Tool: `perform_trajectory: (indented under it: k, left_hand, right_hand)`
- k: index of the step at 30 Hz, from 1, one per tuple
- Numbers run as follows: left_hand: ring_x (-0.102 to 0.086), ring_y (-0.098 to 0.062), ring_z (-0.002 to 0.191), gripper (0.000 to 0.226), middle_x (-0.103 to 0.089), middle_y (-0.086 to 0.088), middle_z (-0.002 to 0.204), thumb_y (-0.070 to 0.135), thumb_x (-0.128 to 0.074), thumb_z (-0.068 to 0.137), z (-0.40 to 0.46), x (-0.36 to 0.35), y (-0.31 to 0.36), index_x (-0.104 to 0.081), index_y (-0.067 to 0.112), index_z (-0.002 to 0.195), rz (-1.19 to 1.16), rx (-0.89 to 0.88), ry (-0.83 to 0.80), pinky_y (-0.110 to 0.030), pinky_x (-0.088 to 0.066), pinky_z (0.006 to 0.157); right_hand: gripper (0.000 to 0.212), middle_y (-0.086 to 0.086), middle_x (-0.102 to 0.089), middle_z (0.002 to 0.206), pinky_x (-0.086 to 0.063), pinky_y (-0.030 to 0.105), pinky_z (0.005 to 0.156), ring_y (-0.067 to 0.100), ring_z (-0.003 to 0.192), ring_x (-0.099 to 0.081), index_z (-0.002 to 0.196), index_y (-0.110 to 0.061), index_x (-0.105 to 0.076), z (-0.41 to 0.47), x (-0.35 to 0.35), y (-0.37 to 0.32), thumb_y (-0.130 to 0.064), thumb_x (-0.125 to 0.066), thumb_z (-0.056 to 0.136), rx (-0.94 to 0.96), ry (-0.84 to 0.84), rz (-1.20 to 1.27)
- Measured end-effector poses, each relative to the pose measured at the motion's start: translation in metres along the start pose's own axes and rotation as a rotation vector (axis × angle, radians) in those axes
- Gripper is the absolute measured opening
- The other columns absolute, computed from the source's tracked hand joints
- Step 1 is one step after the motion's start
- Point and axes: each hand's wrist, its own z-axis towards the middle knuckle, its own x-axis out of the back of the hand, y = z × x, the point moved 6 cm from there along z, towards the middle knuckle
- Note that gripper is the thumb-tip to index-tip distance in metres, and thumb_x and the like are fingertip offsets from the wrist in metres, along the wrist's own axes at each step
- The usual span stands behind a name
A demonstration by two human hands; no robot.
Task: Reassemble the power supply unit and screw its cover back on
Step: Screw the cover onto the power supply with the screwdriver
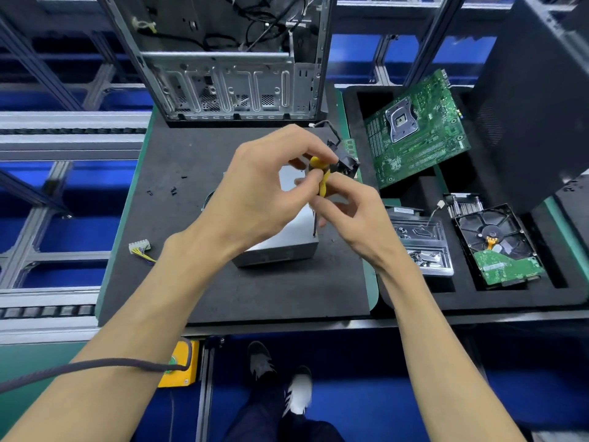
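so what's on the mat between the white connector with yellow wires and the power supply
Only the left forearm crosses above it in the head view; the visible black mat between the connector and power supply unit is bare.

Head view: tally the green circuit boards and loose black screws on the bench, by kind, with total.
Motherboard in the foam tray: 1
Hard drive with its green board up: 1
RAM stick, behind the hands, mostly hidden: 1
Loose black screws on the mat: 3 visible
Total: 6
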Motion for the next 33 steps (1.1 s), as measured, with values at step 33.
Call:
perform_trajectory:
  k: [33]
  left_hand:
    - [-0.069,-0.017,0.098,0.041,-0.073,0.002,0.102,-0.013,-0.053,0.083,0.003,-0.005,0.001,-0.071,0.011,0.111,-0.01,0.133,-0.101,-0.033,-0.054,0.095]
  right_hand:
    - [0.015,0.006,-0.065,0.097,-0.044,0.019,0.071,0.019,0.07,-0.054,0.102,-0.008,-0.07,0.008,0.011,-0.012,-0.006,-0.075,0.089,0.044,-0.08,-0.029]
